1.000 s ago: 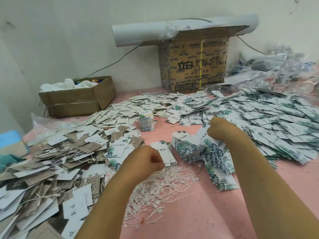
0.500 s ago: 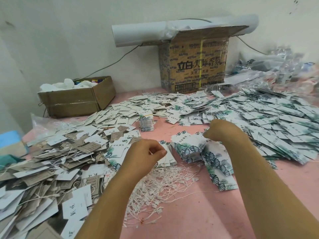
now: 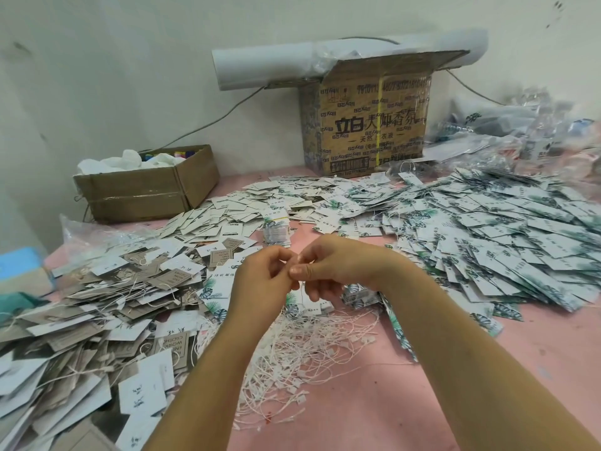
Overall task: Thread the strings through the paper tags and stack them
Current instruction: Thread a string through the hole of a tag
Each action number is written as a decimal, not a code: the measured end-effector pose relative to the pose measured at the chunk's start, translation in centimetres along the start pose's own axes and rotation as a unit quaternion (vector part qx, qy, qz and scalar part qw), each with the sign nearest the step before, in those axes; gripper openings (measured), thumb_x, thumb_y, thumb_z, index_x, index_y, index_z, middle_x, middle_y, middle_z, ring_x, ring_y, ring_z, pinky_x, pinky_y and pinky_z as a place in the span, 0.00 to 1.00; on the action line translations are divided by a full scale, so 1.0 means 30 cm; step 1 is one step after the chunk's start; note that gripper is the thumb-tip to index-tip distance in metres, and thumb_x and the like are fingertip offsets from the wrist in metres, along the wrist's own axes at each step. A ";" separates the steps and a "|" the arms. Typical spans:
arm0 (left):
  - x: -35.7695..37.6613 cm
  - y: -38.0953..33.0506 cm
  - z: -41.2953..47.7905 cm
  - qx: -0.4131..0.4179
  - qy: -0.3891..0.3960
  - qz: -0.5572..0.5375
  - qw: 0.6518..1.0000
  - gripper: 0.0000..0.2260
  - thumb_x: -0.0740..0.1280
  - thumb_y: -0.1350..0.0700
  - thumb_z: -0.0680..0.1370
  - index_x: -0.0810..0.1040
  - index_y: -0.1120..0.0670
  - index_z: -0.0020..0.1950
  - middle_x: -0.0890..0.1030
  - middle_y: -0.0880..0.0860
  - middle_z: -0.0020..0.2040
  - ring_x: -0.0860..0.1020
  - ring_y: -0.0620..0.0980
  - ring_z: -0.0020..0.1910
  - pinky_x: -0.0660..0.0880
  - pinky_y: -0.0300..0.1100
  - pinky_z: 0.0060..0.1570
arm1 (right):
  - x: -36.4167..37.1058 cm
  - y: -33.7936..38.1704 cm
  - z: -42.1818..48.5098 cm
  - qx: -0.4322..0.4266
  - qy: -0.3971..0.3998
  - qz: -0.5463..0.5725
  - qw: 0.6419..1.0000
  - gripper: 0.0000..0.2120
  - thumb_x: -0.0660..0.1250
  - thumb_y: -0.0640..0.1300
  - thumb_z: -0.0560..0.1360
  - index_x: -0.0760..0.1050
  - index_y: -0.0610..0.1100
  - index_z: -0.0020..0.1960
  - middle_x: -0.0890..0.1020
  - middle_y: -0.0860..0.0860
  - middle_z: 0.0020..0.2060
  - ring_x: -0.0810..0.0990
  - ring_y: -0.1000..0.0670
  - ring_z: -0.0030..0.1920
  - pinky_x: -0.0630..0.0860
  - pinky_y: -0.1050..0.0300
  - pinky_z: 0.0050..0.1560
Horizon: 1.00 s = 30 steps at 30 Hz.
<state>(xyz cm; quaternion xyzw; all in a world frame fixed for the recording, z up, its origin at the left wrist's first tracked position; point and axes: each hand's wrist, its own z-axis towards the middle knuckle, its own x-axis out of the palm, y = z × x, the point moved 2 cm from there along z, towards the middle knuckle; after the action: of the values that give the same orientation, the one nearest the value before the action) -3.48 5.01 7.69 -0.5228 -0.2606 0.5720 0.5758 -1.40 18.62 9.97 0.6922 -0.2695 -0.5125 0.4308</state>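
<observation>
My left hand (image 3: 263,281) and my right hand (image 3: 335,265) meet fingertip to fingertip above the pink table (image 3: 390,402), both pinching a thin white string (image 3: 303,289) that hangs down between them. A tangle of loose white strings (image 3: 302,356) lies right below. A small stack of leaf-printed tags (image 3: 312,305) sits just under my hands, partly hidden by them. A big spread of the same leaf-printed tags (image 3: 487,236) covers the right side. Threaded white and brown tags (image 3: 97,304) pile up on the left.
A bundled tag stack (image 3: 276,232) stands beyond my hands. A low open cardboard box (image 3: 146,187) sits at the back left, a tall printed carton (image 3: 367,118) with a paper roll on top at the back. Clear plastic bags (image 3: 536,131) crowd the far right.
Both hands came together at the centre. One second ago my right hand was over the leaf tags on the right and my left hand was lower, apart from it.
</observation>
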 end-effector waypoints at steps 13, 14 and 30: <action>0.006 0.041 0.003 -0.018 0.056 -0.022 0.998 0.05 0.66 0.57 0.78 0.79 0.56 0.43 0.73 0.50 0.24 0.68 0.46 0.24 0.67 0.37 0.29 | -0.105 -0.025 -0.025 -0.027 -0.239 0.155 0.958 0.06 0.63 0.31 0.75 0.77 0.37 0.41 0.83 0.44 0.34 0.82 0.51 0.32 0.80 0.60 0.35; 0.010 0.048 0.002 -0.021 0.062 -0.017 0.998 0.06 0.66 0.58 0.78 0.79 0.57 0.42 0.73 0.50 0.24 0.68 0.45 0.23 0.66 0.36 0.28 | -0.112 -0.023 -0.028 -0.044 -0.256 0.186 0.948 0.06 0.63 0.30 0.75 0.77 0.36 0.42 0.83 0.42 0.36 0.83 0.49 0.33 0.81 0.58 0.38; 0.046 0.117 -0.024 -0.005 0.081 0.027 0.996 0.12 0.62 0.50 0.79 0.80 0.49 0.38 0.63 0.44 0.23 0.60 0.44 0.24 0.58 0.37 0.26 | -0.167 -0.044 -0.055 -0.086 -0.403 0.450 0.792 0.10 0.57 0.28 0.76 0.69 0.41 0.52 0.77 0.43 0.32 0.74 0.51 0.26 0.73 0.61 0.26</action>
<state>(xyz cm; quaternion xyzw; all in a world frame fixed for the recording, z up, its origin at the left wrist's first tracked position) -3.90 5.38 3.89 -0.5772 -0.2010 0.5418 0.5769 -1.59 23.85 11.38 0.1834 -0.6544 -0.5148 0.5226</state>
